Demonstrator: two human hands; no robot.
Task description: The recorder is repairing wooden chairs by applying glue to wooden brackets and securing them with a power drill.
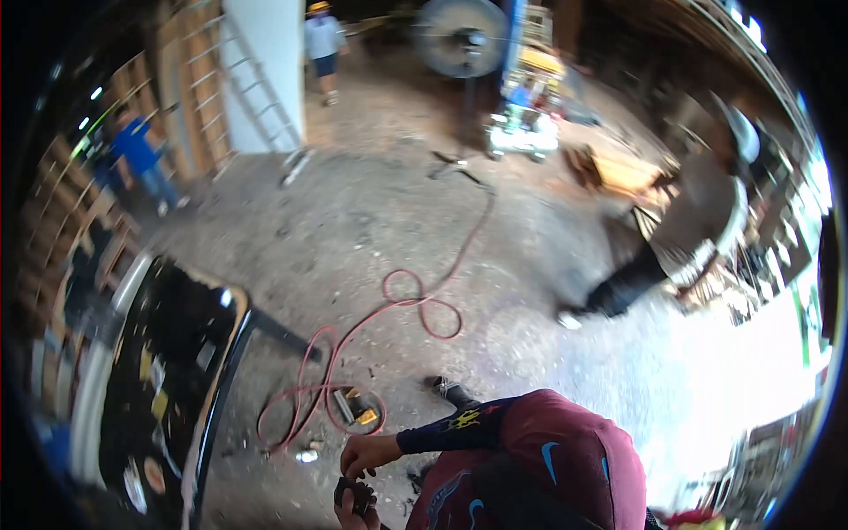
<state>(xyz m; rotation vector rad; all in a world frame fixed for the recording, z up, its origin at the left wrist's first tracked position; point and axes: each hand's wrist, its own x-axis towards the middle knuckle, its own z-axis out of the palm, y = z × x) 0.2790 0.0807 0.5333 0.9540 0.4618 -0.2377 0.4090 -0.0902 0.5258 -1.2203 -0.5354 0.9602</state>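
My left hand (pixel 350 519) comes in at the lower edge, fingers closed around a small dark block-like object (pixel 355 495) whose kind I cannot make out. Just above it, my right hand (pixel 369 455) reaches over from the right with curled fingers, close to the top of that object. Whether its fingertips hold a part of it is hidden. On the floor beyond my hands lies a yellow and black tool (pixel 360 408), beside loops of red hose (pixel 329 371). A small whitish item (pixel 306 456) lies left of my right hand.
A glossy black surface (pixel 190 327) with scraps on it stands at the left. A person in a light shirt (pixel 698 208) strides at the right; others (pixel 137 150) are farther back. Behind are a large fan (pixel 461 37), ladders (pixel 256 79) and a wheeled machine (pixel 523 132).
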